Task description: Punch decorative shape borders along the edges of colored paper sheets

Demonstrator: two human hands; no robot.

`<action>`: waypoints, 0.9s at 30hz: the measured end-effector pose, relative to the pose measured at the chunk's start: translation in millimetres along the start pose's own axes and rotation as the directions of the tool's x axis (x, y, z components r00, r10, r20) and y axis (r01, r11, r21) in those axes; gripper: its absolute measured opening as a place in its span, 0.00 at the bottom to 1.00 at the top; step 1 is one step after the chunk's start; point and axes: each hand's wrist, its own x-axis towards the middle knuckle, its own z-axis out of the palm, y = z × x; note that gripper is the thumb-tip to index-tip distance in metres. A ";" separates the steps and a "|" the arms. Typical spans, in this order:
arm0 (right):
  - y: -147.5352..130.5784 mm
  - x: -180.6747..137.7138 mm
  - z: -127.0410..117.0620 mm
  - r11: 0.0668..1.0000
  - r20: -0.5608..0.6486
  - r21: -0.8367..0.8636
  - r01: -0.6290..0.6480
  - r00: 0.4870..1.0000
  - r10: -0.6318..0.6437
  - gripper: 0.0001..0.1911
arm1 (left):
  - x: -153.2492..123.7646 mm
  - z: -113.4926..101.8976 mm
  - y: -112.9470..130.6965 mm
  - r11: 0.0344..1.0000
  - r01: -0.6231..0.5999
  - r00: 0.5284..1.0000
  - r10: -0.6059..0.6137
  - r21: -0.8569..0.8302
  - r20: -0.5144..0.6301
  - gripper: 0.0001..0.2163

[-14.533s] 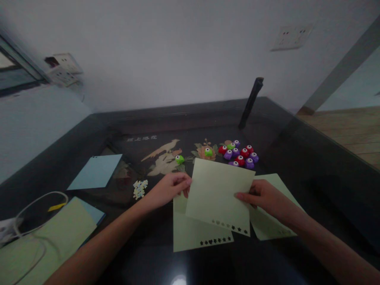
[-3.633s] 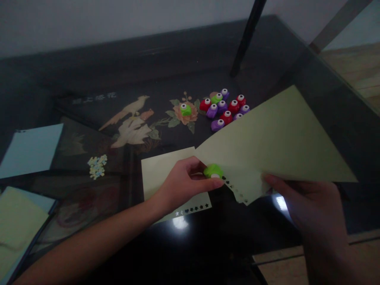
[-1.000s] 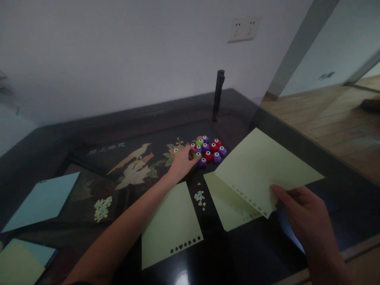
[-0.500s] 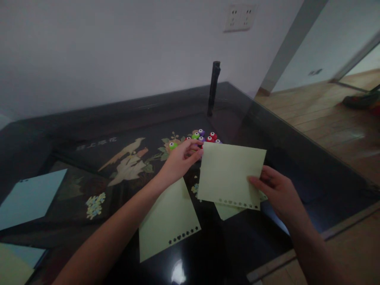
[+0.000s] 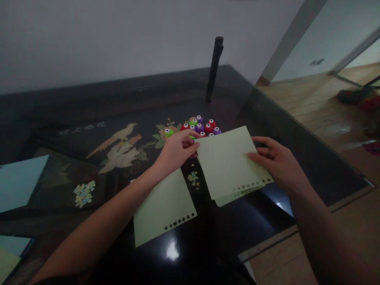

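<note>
My right hand [image 5: 277,162] pinches the right edge of a pale green sheet [image 5: 228,162] that has small shapes punched along its near edge. My left hand [image 5: 176,150] has its fingers closed at the sheet's far left corner. The sheet lies almost flat over a second pale green sheet [image 5: 237,196], of which only a strip shows. A third sheet [image 5: 162,206], with punched stars and a heart, lies under my left forearm. Just beyond my left fingers sits a cluster of red, purple and green paper punches [image 5: 202,126].
The dark glass table [image 5: 74,103] has a bird-and-flower picture under it. A single green punch [image 5: 168,132] sits left of the cluster. Punched scraps [image 5: 193,177] and a second scrap pile [image 5: 83,193] lie about. A blue sheet [image 5: 18,182] is at far left, a black post [image 5: 214,67] behind, wooden floor [image 5: 326,114] to the right.
My right hand has lowered the sheet it held up onto the second sheet. My left hand came back from the punches to the sheet's far corner. The view tilted down.
</note>
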 end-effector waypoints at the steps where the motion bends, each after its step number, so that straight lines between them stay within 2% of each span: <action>1: -0.7 0.8 -2.2 1.000 -0.004 -0.028 0.002 1.000 -0.002 0.28 | -0.7 2.4 -2.7 0.999 -0.011 1.000 0.011 0.033 0.000 0.06; 5: 5.7 -0.2 -8.6 0.987 -0.014 -0.158 0.015 1.000 -0.018 0.32 | -2.9 13.7 -15.7 0.968 -0.088 0.996 0.091 0.234 -0.002 0.06; 8: 16.4 -2.2 -10.0 0.973 0.013 -0.231 0.002 1.000 0.001 0.32 | -2.9 20.2 -21.4 0.937 -0.100 0.995 0.096 0.335 0.027 0.07; 15: 30.7 1.7 -6.8 0.902 0.075 -0.421 0.096 0.995 -0.071 0.25 | -1.8 24.6 -26.3 0.903 -0.077 0.996 0.051 0.422 0.071 0.06; 27: 34.2 3.9 -4.1 0.810 0.088 -0.557 0.183 0.983 -0.161 0.19 | -3.5 23.9 -29.3 0.843 -0.112 0.991 0.056 0.527 0.123 0.06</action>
